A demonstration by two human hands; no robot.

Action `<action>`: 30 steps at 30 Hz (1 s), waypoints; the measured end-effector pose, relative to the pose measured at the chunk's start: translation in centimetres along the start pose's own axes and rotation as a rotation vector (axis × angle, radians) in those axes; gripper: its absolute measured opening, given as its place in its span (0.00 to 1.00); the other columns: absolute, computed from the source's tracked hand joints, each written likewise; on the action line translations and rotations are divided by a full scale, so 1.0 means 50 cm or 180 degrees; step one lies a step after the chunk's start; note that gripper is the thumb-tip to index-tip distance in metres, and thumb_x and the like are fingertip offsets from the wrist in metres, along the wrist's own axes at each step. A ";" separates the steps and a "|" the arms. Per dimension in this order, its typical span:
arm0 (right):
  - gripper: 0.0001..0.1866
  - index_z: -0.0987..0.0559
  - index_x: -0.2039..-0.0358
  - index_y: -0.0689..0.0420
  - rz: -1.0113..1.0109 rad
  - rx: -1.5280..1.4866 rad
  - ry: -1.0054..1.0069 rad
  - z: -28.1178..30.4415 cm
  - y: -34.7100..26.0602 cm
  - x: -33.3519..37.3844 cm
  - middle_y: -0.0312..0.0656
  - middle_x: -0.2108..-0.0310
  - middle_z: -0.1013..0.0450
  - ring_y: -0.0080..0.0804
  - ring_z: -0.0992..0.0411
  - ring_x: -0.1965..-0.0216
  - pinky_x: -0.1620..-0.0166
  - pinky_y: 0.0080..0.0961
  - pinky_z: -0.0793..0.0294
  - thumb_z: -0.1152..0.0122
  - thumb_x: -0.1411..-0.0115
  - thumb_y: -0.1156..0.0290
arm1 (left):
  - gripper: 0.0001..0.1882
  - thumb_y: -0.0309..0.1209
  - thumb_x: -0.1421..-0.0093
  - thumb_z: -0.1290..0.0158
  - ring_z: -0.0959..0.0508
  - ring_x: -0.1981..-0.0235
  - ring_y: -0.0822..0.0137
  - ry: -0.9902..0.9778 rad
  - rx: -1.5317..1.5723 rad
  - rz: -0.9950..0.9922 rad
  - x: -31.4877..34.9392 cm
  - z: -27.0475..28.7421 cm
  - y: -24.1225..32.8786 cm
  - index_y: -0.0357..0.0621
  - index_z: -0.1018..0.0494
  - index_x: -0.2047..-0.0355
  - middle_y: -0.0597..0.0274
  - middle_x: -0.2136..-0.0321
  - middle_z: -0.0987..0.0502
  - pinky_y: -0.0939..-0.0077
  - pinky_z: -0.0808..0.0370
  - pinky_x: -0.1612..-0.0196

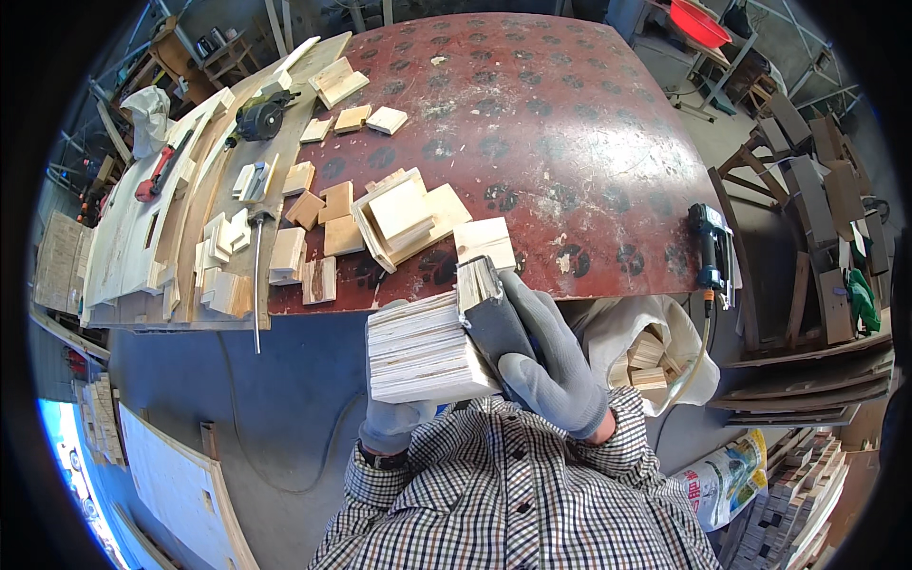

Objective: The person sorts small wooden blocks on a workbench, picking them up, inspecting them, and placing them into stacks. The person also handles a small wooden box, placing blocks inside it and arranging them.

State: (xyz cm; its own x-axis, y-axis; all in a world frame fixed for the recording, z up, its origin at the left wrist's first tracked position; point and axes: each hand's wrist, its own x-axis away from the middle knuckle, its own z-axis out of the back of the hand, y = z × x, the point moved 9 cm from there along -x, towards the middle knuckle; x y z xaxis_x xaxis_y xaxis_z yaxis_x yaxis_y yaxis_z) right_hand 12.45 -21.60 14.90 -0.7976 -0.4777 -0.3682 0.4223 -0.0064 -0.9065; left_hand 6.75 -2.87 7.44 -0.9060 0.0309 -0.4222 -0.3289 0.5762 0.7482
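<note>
In front of my chest, my gloved left hand point(394, 423) is wrapped round a thick block of layered pale wood point(426, 350), supporting it from below; most of its fingers are hidden behind the wood. My gloved right hand point(560, 366) grips a wooden block wrapped in a dark sheet, like a sanding block point(496, 328). Its dark side rests against the right end of the layered wood. Just beyond, a square pale wood piece point(484, 241) lies at the table's near edge. Left of it sits a pile of square wood pieces point(399, 214).
The dark red table point(570, 142) bears loose wood blocks at its left. A hammer point(257, 256) lies on boards there, near a black tool point(264, 116) and a red tool point(157, 176). A nail gun point(708, 247) is at the right edge, above a white sack point(698, 380) of offcuts.
</note>
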 end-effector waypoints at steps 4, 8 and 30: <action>0.41 0.43 0.25 0.70 -0.0037 0.0048 0.0039 -0.005 0.002 0.002 0.59 0.36 0.35 0.49 0.32 0.35 0.32 0.39 0.35 0.40 0.31 0.62 | 0.43 0.47 0.29 0.40 0.32 0.29 0.54 0.0018 -0.0363 0.0000 -0.001 0.002 0.003 0.38 0.45 0.25 0.49 0.28 0.36 0.53 0.31 0.29; 0.40 0.44 0.24 0.68 -0.0178 -0.0124 0.0112 -0.007 0.028 0.003 0.56 0.34 0.35 0.45 0.32 0.35 0.31 0.38 0.36 0.42 0.29 0.62 | 0.60 0.47 0.46 0.25 0.28 0.33 0.52 0.0348 -0.0483 0.0099 0.005 0.021 -0.011 0.35 0.49 0.25 0.46 0.32 0.33 0.54 0.28 0.32; 0.41 0.39 0.26 0.65 0.0296 0.0863 0.0108 -0.022 0.048 -0.016 0.64 0.32 0.39 0.61 0.35 0.36 0.32 0.47 0.37 0.37 0.34 0.60 | 0.44 0.40 0.43 0.37 0.20 0.40 0.47 0.1168 0.0431 0.0800 0.058 0.103 -0.089 0.30 0.37 0.30 0.42 0.37 0.25 0.49 0.20 0.37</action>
State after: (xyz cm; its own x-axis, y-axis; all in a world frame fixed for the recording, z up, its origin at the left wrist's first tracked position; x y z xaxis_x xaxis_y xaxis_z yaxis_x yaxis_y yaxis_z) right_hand 13.63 -20.29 12.80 -0.7620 -0.4576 -0.4581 0.5904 -0.2006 -0.7817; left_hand 6.97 -1.14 0.24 -0.9956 -0.0938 -0.0088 -0.0714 0.6900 0.7203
